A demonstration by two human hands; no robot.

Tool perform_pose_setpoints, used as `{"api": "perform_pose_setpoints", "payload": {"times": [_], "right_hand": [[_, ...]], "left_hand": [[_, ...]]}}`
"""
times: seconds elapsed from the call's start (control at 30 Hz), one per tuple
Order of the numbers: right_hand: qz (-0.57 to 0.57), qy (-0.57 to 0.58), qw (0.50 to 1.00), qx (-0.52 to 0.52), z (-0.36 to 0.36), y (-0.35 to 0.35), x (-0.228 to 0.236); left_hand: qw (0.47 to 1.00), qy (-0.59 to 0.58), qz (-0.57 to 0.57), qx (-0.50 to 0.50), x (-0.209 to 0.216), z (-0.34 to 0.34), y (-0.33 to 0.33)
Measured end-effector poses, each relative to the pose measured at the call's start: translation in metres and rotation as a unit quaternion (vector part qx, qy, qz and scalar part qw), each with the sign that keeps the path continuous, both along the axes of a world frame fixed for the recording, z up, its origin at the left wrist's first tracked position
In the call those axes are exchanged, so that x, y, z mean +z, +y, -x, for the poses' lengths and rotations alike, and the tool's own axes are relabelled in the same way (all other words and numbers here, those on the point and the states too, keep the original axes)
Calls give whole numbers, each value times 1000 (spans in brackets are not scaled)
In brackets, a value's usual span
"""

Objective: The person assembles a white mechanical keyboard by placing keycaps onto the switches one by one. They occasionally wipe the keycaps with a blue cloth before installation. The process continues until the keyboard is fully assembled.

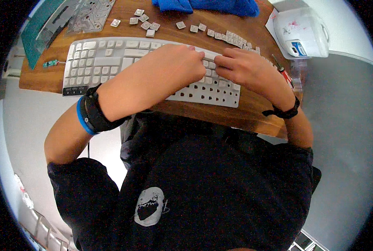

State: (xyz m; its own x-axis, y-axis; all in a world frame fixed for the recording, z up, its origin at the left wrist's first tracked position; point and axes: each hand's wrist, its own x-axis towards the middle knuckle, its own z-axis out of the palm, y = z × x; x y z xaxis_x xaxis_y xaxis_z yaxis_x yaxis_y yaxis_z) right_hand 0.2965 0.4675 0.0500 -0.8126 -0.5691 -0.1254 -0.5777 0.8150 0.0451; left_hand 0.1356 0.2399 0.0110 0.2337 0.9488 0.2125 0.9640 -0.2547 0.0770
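A white keyboard [114, 61] lies on the wooden table in front of me. Many keycaps are fitted, but bare dark key sockets [210, 93] show along its near right part. My left hand [185, 62] reaches across to the keyboard's right half, its fingers curled closed over the keys. Close by on the right, my right hand [249, 69] bends over the far right keys with its fingers drawn together. The fingertips of both hands nearly meet, and whatever they grip is hidden or too small to make out.
Loose white keycaps [180, 25] are scattered beyond the keyboard, with a cluster [232, 38] near my right hand. A blue cloth [211, 6], a clear circuit sheet [90, 16], a green mat [35, 33] and a white container [303, 31] surround them. A red-handled tool [285, 76] lies right.
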Motion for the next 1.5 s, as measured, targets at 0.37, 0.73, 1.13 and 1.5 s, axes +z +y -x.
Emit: {"api": "perform_pose_setpoints", "payload": {"times": [0.37, 0.73, 1.13, 1.5], "right_hand": [[-6, -39, 999, 3, 7, 18, -4], [177, 46, 956, -228, 1, 58, -11], [209, -105, 914, -333, 40, 148, -9], [268, -97, 933, -221, 39, 138, -12]], "left_hand": [[994, -100, 17, 28, -9, -3, 12], [996, -53, 48, 43, -3, -2, 5], [995, -30, 92, 26, 9, -8, -2], [988, -88, 126, 14, 16, 7, 1]]}}
